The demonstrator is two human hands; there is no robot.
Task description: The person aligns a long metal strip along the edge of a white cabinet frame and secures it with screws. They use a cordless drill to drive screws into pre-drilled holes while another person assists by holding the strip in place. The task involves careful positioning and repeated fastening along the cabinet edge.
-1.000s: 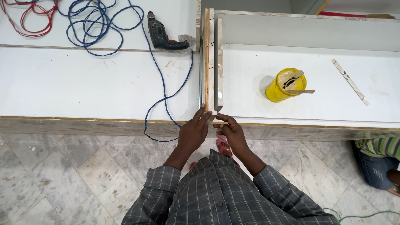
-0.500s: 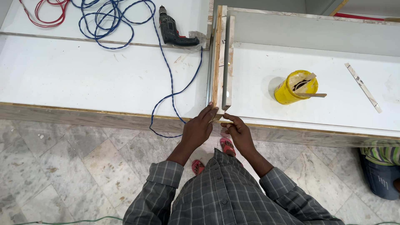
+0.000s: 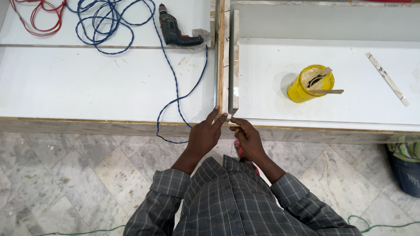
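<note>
Grey plaid button-front shirt with thin light checks, long sleeves cuffed at the wrists, red footwear below.

White laminate counter (image 3: 87, 83), wood-edged along its front, split by an upright divider panel (image 3: 233, 61). Left section: red cable (image 3: 37, 19) coiled far corner, blue cable (image 3: 109, 22) looped beside it and trailing over the front edge, dark power drill (image 3: 175, 31) by the divider. Right section: yellow can (image 3: 308, 84) with a stick across its top, pale strip (image 3: 387, 78) farther right. Marble-tile floor (image 3: 65, 175) below.
</note>
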